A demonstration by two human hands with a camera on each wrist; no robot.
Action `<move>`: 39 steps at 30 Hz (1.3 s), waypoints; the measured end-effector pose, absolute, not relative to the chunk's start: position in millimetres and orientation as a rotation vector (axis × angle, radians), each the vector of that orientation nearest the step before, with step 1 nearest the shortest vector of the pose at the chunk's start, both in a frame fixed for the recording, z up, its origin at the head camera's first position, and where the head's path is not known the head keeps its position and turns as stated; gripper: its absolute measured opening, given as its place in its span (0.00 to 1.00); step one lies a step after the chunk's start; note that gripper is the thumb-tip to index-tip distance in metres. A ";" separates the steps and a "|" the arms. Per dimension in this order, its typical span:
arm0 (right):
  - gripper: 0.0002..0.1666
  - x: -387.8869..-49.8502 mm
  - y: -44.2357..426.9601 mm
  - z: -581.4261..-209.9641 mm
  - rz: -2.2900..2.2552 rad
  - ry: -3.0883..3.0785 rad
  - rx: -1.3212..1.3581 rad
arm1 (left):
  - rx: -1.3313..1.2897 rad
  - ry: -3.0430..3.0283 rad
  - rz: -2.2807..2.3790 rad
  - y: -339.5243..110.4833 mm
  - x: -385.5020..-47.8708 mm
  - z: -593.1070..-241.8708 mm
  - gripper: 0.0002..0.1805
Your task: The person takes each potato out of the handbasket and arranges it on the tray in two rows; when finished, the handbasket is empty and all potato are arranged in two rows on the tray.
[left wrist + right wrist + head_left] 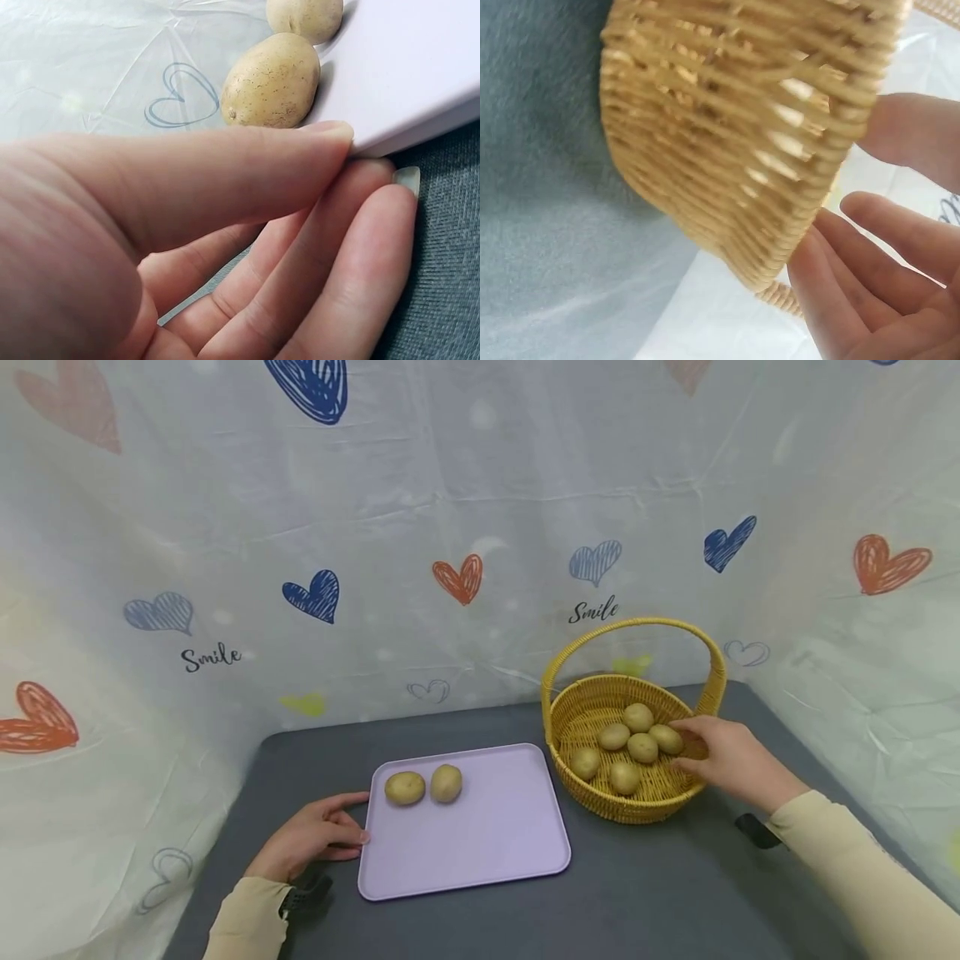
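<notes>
At the left rim of a lilac tray (480, 843), my left hand (315, 833) pinches the edge, thumb on top and fingertips against the side in the left wrist view. Two potatoes lie near the tray's far left corner: one potato (405, 788) at the left and another potato (446, 783) beside it. My right hand (731, 758) reaches over the right rim of a yellow wicker basket (626, 810), thumb and fingers apart. Closest to its fingertips is a potato (666, 739); contact cannot be made out. The basket wall hides those fingertips in the right wrist view.
Several more potatoes (623, 777) lie in the basket, whose tall arched handle (633, 622) stands upright. A dark grey table (637, 885) carries tray and basket. Behind it hangs a white curtain (510, 635) with printed hearts.
</notes>
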State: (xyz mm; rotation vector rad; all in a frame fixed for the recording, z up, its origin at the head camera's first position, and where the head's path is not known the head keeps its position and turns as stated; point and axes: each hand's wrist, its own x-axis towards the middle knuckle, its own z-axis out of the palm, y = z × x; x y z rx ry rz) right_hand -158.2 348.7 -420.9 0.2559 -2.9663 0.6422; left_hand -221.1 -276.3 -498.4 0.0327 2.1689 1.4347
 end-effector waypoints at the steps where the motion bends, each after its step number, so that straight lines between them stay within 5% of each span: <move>1: 0.35 -159.6 349.9 -421.0 0.634 -2.970 0.263 | 0.031 2.167 1.437 -275.5 -221.4 -499.0 0.52; 18: 0.27 -204.5 326.6 -386.6 0.490 -3.015 0.425 | 0.022 2.142 1.455 -274.5 -221.0 -496.6 0.53; 30: 0.30 -246.3 324.0 -401.7 0.575 -3.195 0.196 | 0.017 2.154 1.466 -271.8 -221.4 -493.8 0.51; 39: 0.10 -266.5 324.0 -413.3 0.639 -3.262 0.185 | 0.018 2.155 1.478 -272.3 -220.3 -495.6 0.51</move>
